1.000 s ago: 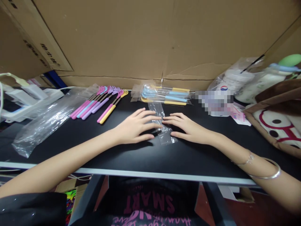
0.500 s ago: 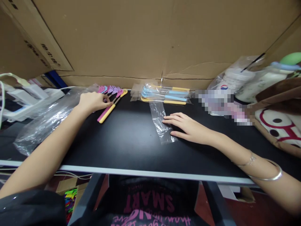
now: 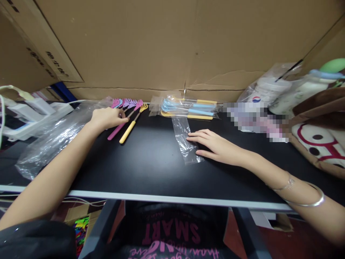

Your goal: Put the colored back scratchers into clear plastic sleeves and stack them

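Note:
My left hand (image 3: pixel 107 118) is at the left of the table with its fingers curled on the shaft of a magenta back scratcher (image 3: pixel 116 131). Beside it lies a yellow back scratcher (image 3: pixel 128 132), apart from my fingers, its claw pointing to the back wall. Behind my hand are the claws of several more pink, blue and purple back scratchers (image 3: pixel 132 103), partly hidden. My right hand (image 3: pixel 215 145) rests flat, fingers stretched out, with its fingertips on a clear plastic sleeve (image 3: pixel 185 149).
Bagged blue and yellow back scratchers (image 3: pixel 201 110) lie at the back middle. On the left are a large clear plastic bag (image 3: pixel 54 138) and a power strip (image 3: pixel 61 109). A cup (image 3: pixel 271 91) and a brown bag (image 3: pixel 304 108) stand right. Cardboard (image 3: pixel 161 46) walls the back.
The yellow back scratcher has shifted right, away from the magenta one, whose handle has swung slightly left. My right hand stays on the plastic sleeve.

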Motion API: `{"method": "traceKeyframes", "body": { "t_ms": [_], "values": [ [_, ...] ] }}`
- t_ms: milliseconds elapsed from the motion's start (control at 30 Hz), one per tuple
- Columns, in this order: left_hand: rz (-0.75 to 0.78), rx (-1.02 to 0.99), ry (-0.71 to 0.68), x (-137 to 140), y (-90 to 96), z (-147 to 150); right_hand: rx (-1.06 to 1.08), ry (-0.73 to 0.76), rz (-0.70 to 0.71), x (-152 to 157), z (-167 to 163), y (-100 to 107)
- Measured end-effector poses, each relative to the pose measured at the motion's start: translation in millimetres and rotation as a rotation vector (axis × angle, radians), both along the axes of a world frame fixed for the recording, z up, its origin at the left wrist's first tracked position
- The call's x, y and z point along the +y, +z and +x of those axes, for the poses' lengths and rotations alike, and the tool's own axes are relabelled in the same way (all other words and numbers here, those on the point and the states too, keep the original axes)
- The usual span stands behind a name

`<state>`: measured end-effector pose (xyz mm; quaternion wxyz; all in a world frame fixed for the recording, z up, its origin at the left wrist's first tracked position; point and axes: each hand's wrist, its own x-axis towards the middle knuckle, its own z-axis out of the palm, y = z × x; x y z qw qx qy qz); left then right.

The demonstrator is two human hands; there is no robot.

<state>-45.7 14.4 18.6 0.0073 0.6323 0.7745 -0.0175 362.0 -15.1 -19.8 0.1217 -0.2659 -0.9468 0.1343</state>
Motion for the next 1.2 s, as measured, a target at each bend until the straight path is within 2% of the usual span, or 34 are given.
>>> {"method": "traceKeyframes", "body": {
  "t_ms": [100,167,333,433,567,733,867,1000,1100,1200],
  "values": [
    [0.083,-0.075,-0.018,-1,5.1,2,0.001,0.0,0.012,0,0,-1],
    [0.148,-0.207,-0.066,-1,6.6,5,-0.002,-0.004,0.008,0,0,-1],
    [0.324,-0.896,-0.264,-10,2.2,38,0.026,-0.005,-0.027,1,-1,-2],
    [0.338,-1.091,-0.344,-22,-0.3,70,0.06,-0.02,-0.01,1,-1,-3],
    [0.26,-1.27,-0.423,-36,-2.5,113,0.142,-0.063,0.005,0,-4,0],
    [0.162,-1.438,-0.462,-39,-15.0,158,0.274,-0.074,-0.124,-7,-9,6],
    [0.237,-1.532,-0.583,-36,-29.8,191,0.444,-0.114,-0.374,-9,-14,2],
    [0.397,-1.378,-0.637,-34,-37.7,213,0.632,-0.203,-0.594,-7,-17,-4],
    [0.418,-1.292,-0.648,-34,-40.4,218,0.727,-0.283,-0.716,-4,-17,-7],
    [0.429,-1.333,-0.68,-33,-43.6,219,0.763,-0.299,-0.8,-5,-17,-7]
  ]
}}
